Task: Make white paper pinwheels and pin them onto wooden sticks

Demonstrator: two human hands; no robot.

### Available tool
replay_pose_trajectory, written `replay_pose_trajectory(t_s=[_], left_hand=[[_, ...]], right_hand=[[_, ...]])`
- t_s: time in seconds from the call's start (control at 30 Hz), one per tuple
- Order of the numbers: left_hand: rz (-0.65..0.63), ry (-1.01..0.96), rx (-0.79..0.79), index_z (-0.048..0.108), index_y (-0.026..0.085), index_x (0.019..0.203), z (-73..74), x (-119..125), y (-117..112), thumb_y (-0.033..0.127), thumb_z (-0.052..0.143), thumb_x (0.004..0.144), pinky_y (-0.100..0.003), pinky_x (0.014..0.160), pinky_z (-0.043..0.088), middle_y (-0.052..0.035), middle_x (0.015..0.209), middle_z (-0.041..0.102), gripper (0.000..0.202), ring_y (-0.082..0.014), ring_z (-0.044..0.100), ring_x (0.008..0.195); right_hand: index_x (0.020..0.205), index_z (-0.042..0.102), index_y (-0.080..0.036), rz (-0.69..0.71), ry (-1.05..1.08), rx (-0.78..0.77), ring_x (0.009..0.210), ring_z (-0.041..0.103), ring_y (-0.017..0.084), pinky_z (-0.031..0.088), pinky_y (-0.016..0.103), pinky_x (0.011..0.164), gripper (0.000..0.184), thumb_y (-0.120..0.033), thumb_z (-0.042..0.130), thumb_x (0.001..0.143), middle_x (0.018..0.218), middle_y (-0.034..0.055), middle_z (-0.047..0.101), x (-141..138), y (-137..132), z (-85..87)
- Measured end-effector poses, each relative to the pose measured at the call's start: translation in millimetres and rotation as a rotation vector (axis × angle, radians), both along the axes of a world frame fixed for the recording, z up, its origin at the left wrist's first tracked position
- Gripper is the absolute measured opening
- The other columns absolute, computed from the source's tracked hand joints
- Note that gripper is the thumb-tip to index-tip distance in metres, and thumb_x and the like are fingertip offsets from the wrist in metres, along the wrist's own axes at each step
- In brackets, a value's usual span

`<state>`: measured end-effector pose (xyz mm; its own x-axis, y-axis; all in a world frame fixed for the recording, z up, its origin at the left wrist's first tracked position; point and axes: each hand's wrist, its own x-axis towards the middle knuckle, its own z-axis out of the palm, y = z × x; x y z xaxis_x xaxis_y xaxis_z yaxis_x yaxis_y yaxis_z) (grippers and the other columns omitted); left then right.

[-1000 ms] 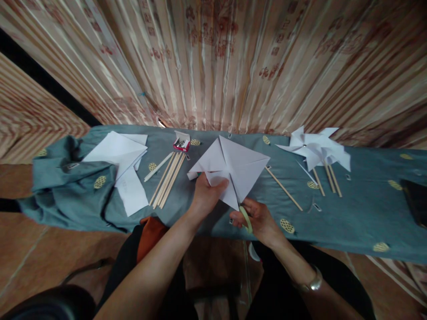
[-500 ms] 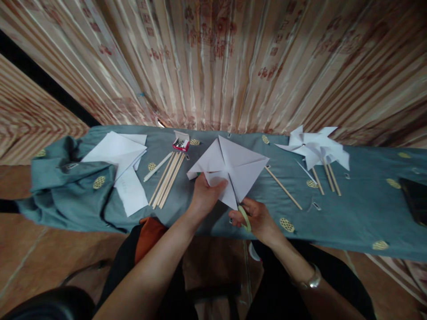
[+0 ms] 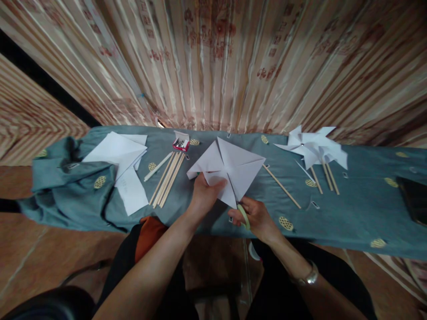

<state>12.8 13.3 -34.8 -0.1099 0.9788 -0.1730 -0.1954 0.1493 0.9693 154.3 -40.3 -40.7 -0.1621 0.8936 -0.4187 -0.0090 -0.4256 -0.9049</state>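
In left hand (image 3: 203,196) — paper (image 3: 235,163); right hand (image 3: 258,218) — scissors (image 3: 245,216).

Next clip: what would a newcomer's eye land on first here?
The creased white paper square at centre, pinched by the left hand while the right hand holds green-handled scissors at its near corner. Then the finished white pinwheels lying on the teal cloth at the right.

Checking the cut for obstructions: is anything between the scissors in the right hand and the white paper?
Nothing visible. The scissors in the right hand meet the white paper at its near corner. The left hand grips the sheet just left of there, thumb on top, beside the scissors, not across them.
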Motion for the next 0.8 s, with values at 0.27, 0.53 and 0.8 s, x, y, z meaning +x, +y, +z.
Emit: replay_pose_trajectory(t_s=[0.27, 0.53, 0.8], left_hand=[[0.111, -0.09, 0.062, 0.067, 0.014, 0.086, -4.4, -11, 16, 0.024, 0.079, 0.053, -0.03, 0.072, 0.052, -0.0036, 0.082, 0.073, 0.037, -0.0183, 0.066, 0.074], [-0.03, -0.063, -0.006, 0.066, 0.014, 0.085, -22.0, -6, 6, 0.023, 0.079, 0.051, -0.033, 0.073, 0.052, -0.0052, 0.08, 0.073, 0.037, -0.0201, 0.067, 0.073], [-0.353, -0.086, -0.004, 0.066, 0.013, 0.092, -23.1, 5, -17, 0.019, 0.08, 0.05, -0.038, 0.084, 0.053, -0.0102, 0.095, 0.074, 0.044, -0.026, 0.069, 0.092]], right_hand=[[0.111, 0.058, -0.015, 0.275, -0.358, 0.026, 0.05, 0.058, 0.015, 0.039, 0.025, 0.048, 0.056, -0.043, 0.076, 0.066, 0.06, -0.0017, 0.067, 36, 2, 2.5], [0.122, 0.056, -0.008, 0.227, -1.55, 0.309, 0.082, 0.072, 0.033, 0.048, 0.036, 0.068, 0.042, -0.028, 0.06, 0.086, 0.085, 0.0185, 0.074, 89, 5, 12.9], [0.115, 0.057, -0.008, 0.185, -1.608, 0.344, 0.08, 0.072, 0.035, 0.05, 0.039, 0.07, 0.032, -0.024, 0.054, 0.087, 0.08, 0.0213, 0.072, 93, 23, 11.2]])
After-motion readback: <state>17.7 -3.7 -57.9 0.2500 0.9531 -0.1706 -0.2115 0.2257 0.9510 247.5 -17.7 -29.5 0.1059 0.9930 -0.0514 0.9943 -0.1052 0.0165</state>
